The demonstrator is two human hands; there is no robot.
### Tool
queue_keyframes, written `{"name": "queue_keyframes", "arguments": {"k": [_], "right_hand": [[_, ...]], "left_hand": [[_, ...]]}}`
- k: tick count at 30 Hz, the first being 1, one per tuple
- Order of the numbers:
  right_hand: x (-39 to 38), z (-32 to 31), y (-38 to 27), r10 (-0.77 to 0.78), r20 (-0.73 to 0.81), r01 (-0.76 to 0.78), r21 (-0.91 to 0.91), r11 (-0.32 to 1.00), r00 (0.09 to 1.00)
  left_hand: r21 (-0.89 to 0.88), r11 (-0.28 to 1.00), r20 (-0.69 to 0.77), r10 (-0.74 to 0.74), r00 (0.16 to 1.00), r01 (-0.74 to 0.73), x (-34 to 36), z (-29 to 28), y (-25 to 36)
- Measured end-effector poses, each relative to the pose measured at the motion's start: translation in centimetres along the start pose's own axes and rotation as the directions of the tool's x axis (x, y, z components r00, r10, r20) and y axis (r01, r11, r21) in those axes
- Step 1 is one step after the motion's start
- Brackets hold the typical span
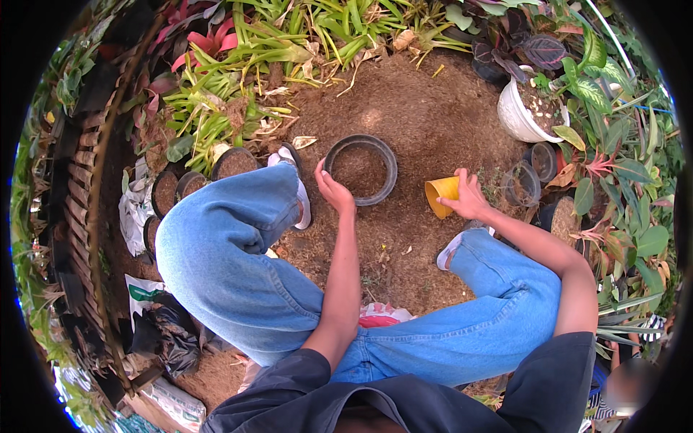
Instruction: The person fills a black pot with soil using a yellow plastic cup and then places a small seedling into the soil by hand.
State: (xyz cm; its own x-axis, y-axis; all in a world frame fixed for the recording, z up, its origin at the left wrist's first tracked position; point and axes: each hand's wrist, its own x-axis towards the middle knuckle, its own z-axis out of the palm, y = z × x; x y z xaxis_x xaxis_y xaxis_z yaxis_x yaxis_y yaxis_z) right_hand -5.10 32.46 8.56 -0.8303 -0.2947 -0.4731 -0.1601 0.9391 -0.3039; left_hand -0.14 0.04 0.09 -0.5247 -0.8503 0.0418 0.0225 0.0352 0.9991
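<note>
Dark shirt cloth (pixel 404 404) fills the lower edge, and above it blue jeans (pixel 238 267) cover both bent knees of a person squatting on brown soil (pixel 426 123). From there the two bare forearms reach forward.

Left hand (pixel 333 190) rests at the near-left rim of a black pot (pixel 360 170) that stands upright on the ground, filled with soil. Its fingers are curled loosely against the rim, thumb up; whether they actually pinch the rim is hard to tell from this angle.

Right hand (pixel 469 196) is closed around a yellow cup (pixel 442 195), held tipped on its side with the mouth turned left and down, to the right of the black pot and apart from it.

Three small dark pots (pixel 195 184) of soil sit in a row beside the left knee. A white pot (pixel 521 115) with a plant stands further right, with two small dark pots (pixel 530 173) below it. Green and red leaves (pixel 238 65) ring the patch.
</note>
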Motion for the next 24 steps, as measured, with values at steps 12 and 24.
{"name": "queue_keyframes", "arguments": {"k": [12,24], "right_hand": [[2.0,-2.0,-0.5,-0.072,0.251,0.130,-0.224,0.966,0.965],[-0.3,-8.7,-0.5,-0.245,0.225,0.252,-0.001,0.968,0.943]], "left_hand": [[0.139,0.990,0.092,0.014,0.996,-0.027,0.9,-1.6,-0.1],[0.530,0.800,0.154,0.238,0.959,-0.283,-0.5,2.0,8.3]]}}
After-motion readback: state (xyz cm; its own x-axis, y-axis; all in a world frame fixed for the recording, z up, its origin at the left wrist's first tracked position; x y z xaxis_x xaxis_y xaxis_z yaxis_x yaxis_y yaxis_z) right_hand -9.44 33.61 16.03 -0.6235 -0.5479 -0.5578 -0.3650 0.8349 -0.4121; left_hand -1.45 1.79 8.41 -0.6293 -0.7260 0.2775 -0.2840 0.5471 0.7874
